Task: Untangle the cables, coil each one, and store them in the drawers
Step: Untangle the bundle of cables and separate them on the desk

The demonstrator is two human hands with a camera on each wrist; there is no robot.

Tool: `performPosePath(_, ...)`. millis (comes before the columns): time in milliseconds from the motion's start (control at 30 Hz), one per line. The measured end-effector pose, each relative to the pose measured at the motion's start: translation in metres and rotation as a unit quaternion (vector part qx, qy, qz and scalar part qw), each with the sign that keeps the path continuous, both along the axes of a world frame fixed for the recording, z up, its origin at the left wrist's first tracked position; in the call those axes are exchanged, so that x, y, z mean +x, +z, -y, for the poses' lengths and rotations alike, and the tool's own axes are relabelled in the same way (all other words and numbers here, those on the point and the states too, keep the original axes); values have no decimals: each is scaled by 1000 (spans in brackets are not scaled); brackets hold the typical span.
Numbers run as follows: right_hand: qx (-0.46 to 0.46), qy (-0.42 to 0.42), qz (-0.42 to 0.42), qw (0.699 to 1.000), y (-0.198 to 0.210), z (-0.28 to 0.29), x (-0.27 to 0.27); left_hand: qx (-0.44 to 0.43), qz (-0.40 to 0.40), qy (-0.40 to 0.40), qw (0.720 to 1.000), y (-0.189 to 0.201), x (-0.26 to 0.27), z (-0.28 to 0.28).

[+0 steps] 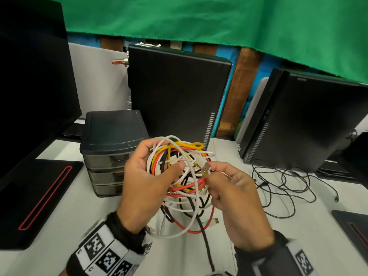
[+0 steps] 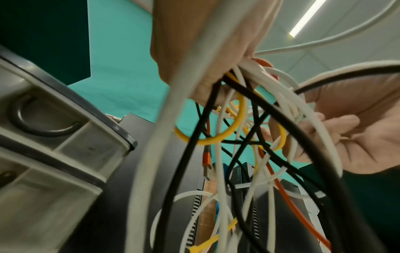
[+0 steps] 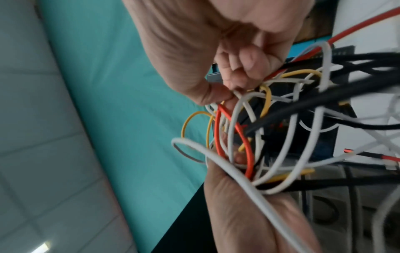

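Note:
A tangle of white, yellow, red and black cables (image 1: 185, 176) is held in the air over the white table (image 1: 258, 246). My left hand (image 1: 161, 156) grips the bundle from the left, thumb across its front and fingers curled behind. My right hand (image 1: 212, 172) pinches a white cable just below its silver USB plug (image 1: 206, 166). Loops and a black lead (image 1: 205, 236) hang to the table. The left wrist view shows the cables (image 2: 238, 137) running through the left hand (image 2: 205, 51). The right wrist view shows the pinching fingers (image 3: 227, 89). The dark three-drawer unit (image 1: 113, 148) stands behind my left hand, its drawers closed.
Two black PC towers (image 1: 175, 96) (image 1: 298, 120) stand at the back. A dark monitor (image 1: 29, 76) and its red-striped base (image 1: 39, 196) fill the left side. A thin black cable (image 1: 282, 186) sprawls on the table to the right. A second base (image 1: 354, 226) is at the right edge.

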State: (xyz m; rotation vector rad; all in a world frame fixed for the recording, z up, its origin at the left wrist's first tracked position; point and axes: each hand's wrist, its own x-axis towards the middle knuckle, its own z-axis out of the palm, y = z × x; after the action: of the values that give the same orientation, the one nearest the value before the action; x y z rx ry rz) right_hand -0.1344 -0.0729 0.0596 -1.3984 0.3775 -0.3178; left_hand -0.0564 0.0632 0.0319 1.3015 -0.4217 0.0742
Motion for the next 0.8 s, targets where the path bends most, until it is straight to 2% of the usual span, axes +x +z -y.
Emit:
performPosePath(67,5,18,-10,1000,2,7,-1,3,-1,-5,1000,-1,-1,0)
performPosePath(133,-36,24,-12,999,2,12,-1,7,-5,-13,1000,-1,-2,1)
performPosePath(300,-157,-32,4,987,-11,18,0,5,-27,-34,999,-2,-5,4)
performPosePath(467,-153,-97,15,983,-18,14,5,-53,-87,-87,991,-6,-7,10)
performPosePath(600,-130,-119,22,984,-19,14,10,-158,-177,-175,956,-7,-4,9)
performPosePath(800,-100,-135,45,985,-15,14,10,-168,-193,-208,944,-7,-1,9)
